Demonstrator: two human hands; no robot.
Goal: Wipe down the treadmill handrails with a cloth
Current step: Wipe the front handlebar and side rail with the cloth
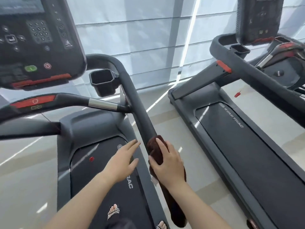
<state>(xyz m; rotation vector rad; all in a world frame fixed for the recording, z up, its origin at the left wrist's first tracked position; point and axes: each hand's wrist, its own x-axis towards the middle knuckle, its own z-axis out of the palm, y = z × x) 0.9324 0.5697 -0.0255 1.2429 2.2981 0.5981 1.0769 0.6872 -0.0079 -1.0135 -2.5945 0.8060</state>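
**Inventory: right handrail, cloth applied**

1. Right hand [168, 164]. I have it curled over the top of the handrail, fingers wrapped down around the dark brown cloth [156, 151] and pressing it onto the rail. Thumb lies on the near left side of the cloth.

2. Cloth. Dark brown, bunched under my palm on the lower part of the rail; a loose tail hangs below my wrist, along the rail toward the bottom of the view.

3. Right handrail [132, 90]. Dark grey padded bar, running from the bend by the console down toward me. The stretch above the cloth is bare.

4. Left hand [122, 161]. Held flat and empty, fingers extended and slightly spread, hovering over the belt just left of the rail. I cannot tell whether the fingertips touch the rail; they sit just beside it.

5. Treadmill belt [102, 176]. Black, with white lettering partly hidden by my left wrist. My sandalled foot [113, 210] stands on it.

6. Console [38, 38]. Upper left, dark panel with keypad, a green button and a red button.

7. Cup holder [103, 81]. Black, fixed between console and rail.

8. Front crossbar [66, 100]. Carries a red panel and a silver grip section.

9. Second treadmill [239, 129]. To the right, well apart, across a strip of pale floor.
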